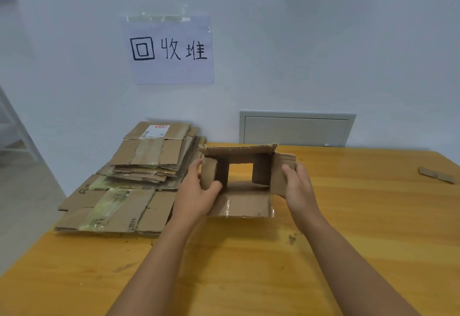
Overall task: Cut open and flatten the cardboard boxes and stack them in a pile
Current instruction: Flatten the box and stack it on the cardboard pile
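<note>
The bare worktop lies nearest, with a few cardboard crumbs to the right of centre. Beyond it both hands hold one small box, open at both ends so that the worktop shows through the middle.

- Left hand: fingers and thumb curled round the left side flap, gripping it.
- Right hand: thumb on the inside face of the right side flap, fingers apparently behind it – a pinch on the panel.
- The near bottom flap, with a strip of clear tape along its edge, lies flat toward the person; the far top flap juts forward over the opening.

Step in hand, as judged: collapsing the opened box into a flat sheet.

1. Keep both grips on opposite side panels and push one side away while drawing the other back, so the tube folds along its existing corner creases rather than buckling mid-panel.
2. Fold the loose flaps outward, in line with the walls, before pressing down.
3. Press flat against the worktop with straight palms.

Farther left stands the pile of flattened boxes – the finished sheet belongs on top, edges squared. A small cardboard scrap lies at the far right. On the wall behind hangs a handwritten paper sign.
</note>
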`<state>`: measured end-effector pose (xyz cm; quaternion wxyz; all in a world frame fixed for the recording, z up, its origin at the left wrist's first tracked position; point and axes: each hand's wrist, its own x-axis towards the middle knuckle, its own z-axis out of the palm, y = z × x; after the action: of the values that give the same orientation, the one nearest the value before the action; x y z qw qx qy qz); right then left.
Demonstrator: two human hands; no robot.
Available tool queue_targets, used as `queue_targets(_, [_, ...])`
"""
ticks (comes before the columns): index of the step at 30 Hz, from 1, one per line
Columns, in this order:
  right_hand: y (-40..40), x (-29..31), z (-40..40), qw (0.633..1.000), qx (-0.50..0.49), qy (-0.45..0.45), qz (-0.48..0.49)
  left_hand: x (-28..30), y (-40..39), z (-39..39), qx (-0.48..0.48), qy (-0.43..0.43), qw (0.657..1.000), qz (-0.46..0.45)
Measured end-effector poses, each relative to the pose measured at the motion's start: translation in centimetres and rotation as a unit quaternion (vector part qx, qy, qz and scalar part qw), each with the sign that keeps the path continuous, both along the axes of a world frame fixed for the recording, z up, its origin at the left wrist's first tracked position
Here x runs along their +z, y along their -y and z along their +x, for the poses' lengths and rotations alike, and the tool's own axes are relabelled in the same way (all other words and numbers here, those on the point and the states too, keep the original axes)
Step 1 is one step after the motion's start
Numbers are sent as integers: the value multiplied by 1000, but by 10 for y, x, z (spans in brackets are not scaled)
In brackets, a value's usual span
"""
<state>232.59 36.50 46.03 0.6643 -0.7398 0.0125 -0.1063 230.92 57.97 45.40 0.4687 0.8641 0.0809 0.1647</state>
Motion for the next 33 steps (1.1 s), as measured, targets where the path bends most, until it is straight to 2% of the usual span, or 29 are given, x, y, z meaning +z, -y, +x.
queue_targets(2, [3, -6, 4, 995, 35, -38, 86, -4, -4, -5, -41, -2, 998, -40])
queue_targets(4, [8, -10, 5, 965, 91, -59, 238, -10, -9, -10, -71, -5, 996, -58])
queue_targets(6, [14, -13, 3, 936, 127, -95, 314, -14, -13, -16, -97, -16, 992, -80])
queue_targets(8, [20, -18, 6, 932, 118, -148, 309, -14, -15, -22, -132, -30, 986, -99])
queue_targets(10, [25, -17, 10, 940, 102, -199, 256, -14, -16, -25, -168, -40, 977, -122])
queue_targets(13, [29, -9, 13, 950, 118, -222, 185, -14, -18, -26, -201, -42, 958, -201])
queue_targets(15, [32, -5, 14, 964, 126, -193, 133, -10, -16, -26, -197, -38, 950, -239])
queue_targets(19, [33, -2, 12, 986, 139, -87, 14, -7, -15, -20, -134, -10, 963, -234])
queue_targets(21, [30, 1, 10, 987, 156, -38, -20, -3, -15, -17, -135, -13, 964, -230])
queue_targets(23, [27, 5, 7, 985, 171, 0, -23, 3, -14, -15, -136, -6, 972, -194])
queue_targets(25, [24, 8, 5, 985, 173, 11, -11, 8, -15, -14, -107, 6, 987, -116])
queue_targets(29, [16, 11, 0, 982, 179, -16, 60, 8, -16, -17, -82, 60, 994, 32])
queue_targets(31, [15, 7, -3, 982, 169, -35, 78, 4, -15, -18, -100, 54, 993, 30])
queue_targets(33, [18, 1, -5, 976, 158, -49, 142, -1, -14, -24, -126, 50, 991, 20])
